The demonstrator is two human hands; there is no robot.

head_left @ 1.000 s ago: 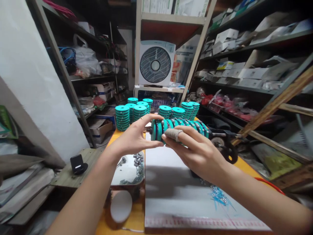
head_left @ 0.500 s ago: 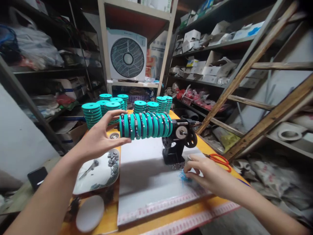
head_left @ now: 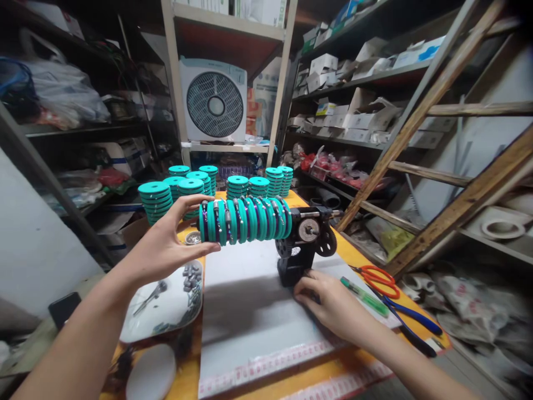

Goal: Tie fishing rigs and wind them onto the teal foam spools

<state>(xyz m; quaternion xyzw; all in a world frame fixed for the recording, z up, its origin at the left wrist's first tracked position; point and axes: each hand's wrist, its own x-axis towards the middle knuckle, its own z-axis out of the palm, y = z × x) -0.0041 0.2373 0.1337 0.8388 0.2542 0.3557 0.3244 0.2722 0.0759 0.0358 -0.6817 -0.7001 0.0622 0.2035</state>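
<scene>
A row of teal spools (head_left: 245, 221), with dark coated wire and small metal parts along the grooves, sits horizontally on a black hand-cranked winder (head_left: 296, 261). My left hand (head_left: 166, 236) grips the row's left end, thumb below and fingers above. Down on the white board (head_left: 250, 311), beside the winder's foot, is my right hand (head_left: 327, 303). Its fingers are pinched together. Whatever they hold, if anything, is hidden.
Stacks of teal spools (head_left: 155, 189) stand behind the winder. At left are a white plate (head_left: 133, 328) with grey metal pieces and a white disc (head_left: 150, 372). Orange-handled scissors (head_left: 389, 291), blue-handled pliers (head_left: 420, 321) and a green tool (head_left: 370, 301) lie at right.
My right hand has moved left from the blue scraps, which no longer show, to the winder's foot. The green tool and pliers are now uncovered. My left hand stays at the spools' end.
</scene>
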